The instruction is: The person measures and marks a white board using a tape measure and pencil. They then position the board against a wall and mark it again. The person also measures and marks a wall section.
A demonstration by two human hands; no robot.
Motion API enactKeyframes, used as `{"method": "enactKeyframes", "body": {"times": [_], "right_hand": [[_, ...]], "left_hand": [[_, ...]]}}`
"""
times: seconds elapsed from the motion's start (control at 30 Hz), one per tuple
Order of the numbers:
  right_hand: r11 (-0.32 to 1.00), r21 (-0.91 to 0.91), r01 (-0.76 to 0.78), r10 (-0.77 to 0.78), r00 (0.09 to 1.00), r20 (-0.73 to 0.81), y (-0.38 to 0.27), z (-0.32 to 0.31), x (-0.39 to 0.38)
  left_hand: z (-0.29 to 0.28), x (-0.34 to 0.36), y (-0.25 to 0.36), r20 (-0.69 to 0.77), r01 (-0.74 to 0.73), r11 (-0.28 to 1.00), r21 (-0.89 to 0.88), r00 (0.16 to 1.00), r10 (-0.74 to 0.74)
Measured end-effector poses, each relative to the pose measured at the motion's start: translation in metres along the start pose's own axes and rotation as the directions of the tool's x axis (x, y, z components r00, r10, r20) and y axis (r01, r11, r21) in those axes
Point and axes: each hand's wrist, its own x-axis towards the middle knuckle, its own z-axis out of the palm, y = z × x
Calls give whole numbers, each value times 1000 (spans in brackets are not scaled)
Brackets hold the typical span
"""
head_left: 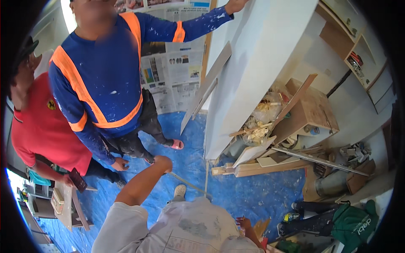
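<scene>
My left arm reaches forward, and my left hand (162,163) is closed, with the fingers mostly turned out of sight. From it a thin pale stick (187,183) slants down to the right, toward the front of my paint-stained grey shirt (194,230). My right hand (243,223) is low at my right side, its fingers loosely bent and apart. No held thing shows in it. Just right of that hand is a tan, flat-looking piece (261,227), its kind unclear. One light-coloured shoe (179,192) shows on the floor beyond my shirt.
A person in blue (109,84) stands ahead, one arm on the white column (253,71). Another in red (50,122) holds a dark flat object (77,180). Blue sheeting (253,194) covers the floor. Boards (270,166) and a wooden cabinet (310,111) lie right.
</scene>
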Motion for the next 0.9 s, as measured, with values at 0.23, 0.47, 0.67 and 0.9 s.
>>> {"method": "enactKeyframes", "body": {"times": [0.23, 0.47, 0.67, 0.9], "right_hand": [[984, -141, -106, 96, 993, -74, -32, 22, -15], [985, -157, -72, 64, 997, -52, -80, 71, -12], [971, -240, -14, 11, 1000, -16, -113, 111, 2], [988, -155, 17, -18, 1000, -7, -135, 134, 11]], "left_hand": [[177, 28, -62, 223, 298, 850, -434, 950, -219], [340, 50, -57, 354, 224, 847, -482, 934, -45], [321, 86, -76, 326, 125, 900, -418, 945, 21], [184, 71, -79, 231, 312, 802, -510, 948, -222]]}}
